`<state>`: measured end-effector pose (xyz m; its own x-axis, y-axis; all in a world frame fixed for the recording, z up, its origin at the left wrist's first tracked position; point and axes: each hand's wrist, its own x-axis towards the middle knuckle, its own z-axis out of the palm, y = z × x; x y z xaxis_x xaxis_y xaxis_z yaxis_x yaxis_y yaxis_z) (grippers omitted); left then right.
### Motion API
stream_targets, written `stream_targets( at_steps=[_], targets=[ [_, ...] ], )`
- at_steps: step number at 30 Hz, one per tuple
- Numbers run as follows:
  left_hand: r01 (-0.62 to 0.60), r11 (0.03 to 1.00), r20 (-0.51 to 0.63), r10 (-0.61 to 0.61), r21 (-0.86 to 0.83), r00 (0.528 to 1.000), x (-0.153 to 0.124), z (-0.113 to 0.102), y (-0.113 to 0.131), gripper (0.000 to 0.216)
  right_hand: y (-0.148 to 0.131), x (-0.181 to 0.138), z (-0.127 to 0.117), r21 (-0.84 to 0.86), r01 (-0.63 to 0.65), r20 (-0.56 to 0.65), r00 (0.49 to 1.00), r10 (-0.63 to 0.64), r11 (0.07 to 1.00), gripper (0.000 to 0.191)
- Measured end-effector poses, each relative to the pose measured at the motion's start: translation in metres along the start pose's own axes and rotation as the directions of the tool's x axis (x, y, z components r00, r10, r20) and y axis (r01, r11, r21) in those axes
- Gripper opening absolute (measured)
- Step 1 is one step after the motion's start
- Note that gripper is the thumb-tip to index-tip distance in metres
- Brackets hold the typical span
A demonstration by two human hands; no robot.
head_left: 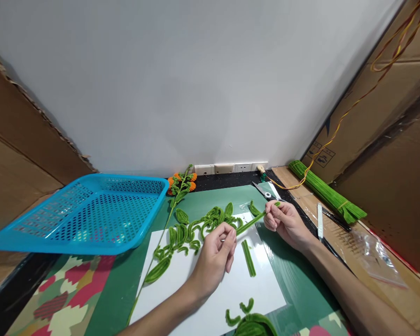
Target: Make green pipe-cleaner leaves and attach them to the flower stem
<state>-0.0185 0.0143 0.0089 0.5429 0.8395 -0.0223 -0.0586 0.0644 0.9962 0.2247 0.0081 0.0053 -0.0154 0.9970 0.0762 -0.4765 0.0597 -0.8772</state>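
Between my two hands stretches a green pipe cleaner (251, 221), held slantwise above a white sheet. My left hand (215, 256) pinches its lower end, and my right hand (285, 220) pinches the upper end, with a short tip showing past the fingers. Below it on the white sheet (203, 312) lie a few straight green pipe cleaner pieces (248, 259) side by side. Behind my left hand is a pile of bent green pipe cleaner leaves and curls (185, 231). A larger green coiled shape (255, 325) sits at the near edge, with two small curved pieces beside it.
A blue plastic basket (126, 245) stands at left. A flower stem with orange blooms (182, 185) lies beside it. Scissors (264, 191) are behind my right hand. At right are a green pipe cleaner bundle (325, 189), a white-handled tool (319, 221), a plastic bag (378, 259) and hanging wires (343, 114).
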Motion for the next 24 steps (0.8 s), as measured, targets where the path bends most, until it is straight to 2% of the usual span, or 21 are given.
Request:
stream_targets(
  at_steps=[24],
  targets=[
    [0.011,1.000,-0.010,-0.011,0.014,1.000,-0.0008,-0.0005,0.0025,0.037,-0.0016,0.0004,-0.0010,-0.028,0.028,0.005,1.000,-0.028,0.999,0.035]
  ],
)
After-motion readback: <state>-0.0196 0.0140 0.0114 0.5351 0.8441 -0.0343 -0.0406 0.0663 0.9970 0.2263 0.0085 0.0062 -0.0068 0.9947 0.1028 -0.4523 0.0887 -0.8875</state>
